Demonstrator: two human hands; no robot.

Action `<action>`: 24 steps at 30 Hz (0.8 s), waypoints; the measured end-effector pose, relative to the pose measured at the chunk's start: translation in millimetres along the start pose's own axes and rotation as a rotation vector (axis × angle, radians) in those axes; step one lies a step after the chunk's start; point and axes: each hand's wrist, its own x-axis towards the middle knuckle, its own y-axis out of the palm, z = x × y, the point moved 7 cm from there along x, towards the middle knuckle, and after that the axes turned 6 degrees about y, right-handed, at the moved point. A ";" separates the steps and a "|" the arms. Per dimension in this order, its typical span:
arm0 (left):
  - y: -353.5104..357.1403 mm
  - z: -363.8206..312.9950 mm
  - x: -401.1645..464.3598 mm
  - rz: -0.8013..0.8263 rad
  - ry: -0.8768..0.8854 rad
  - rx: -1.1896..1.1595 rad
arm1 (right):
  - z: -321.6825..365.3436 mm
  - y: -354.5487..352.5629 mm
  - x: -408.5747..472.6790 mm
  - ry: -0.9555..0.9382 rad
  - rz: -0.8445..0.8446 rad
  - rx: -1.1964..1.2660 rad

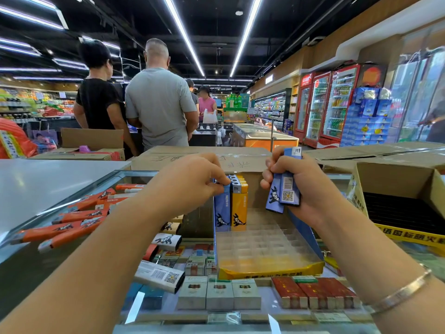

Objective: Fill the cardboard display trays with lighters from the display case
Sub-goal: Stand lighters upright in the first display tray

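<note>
1. Nearest the camera, under the glass counter (29, 189), cigarette packs sit in rows: three pale packs (219, 294) side by side, and a row of red packs (315, 294) just to their right, number hard to tell.
2. On the right wrist, one silver bangle (402, 291).
3. On the glass stands the cardboard display tray (272, 272), yellow front lip, its clear slot grid mostly unfilled.
4. At the tray's back edge, lighters stand upright: one blue lighter (222, 210) at the front left, one yellow lighter (239, 208) touching it on the right, and more tops lined up behind them, too packed to count.
5. The left hand (190, 182) pinches the top of that blue lighter, fingertips curled over its cap.
6. The right hand (298, 184) grips a bundle of blue lighters (284, 189) above the tray's right side; two show clearly.
7. Left of the tray, orange lighters (72, 225) lie loose in a heap, at least six, with three white lighters (159, 276) nearer.
8. Far right, an open carton (395, 174) with a dark grid inside.
9. Beyond the counter, two shoppers (159, 102) stand with their backs turned.
</note>
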 end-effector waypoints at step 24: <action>16.6 -32.1 0.2 -0.230 -0.065 -0.672 | 0.5 33.6 -18.4 0.028 0.321 0.124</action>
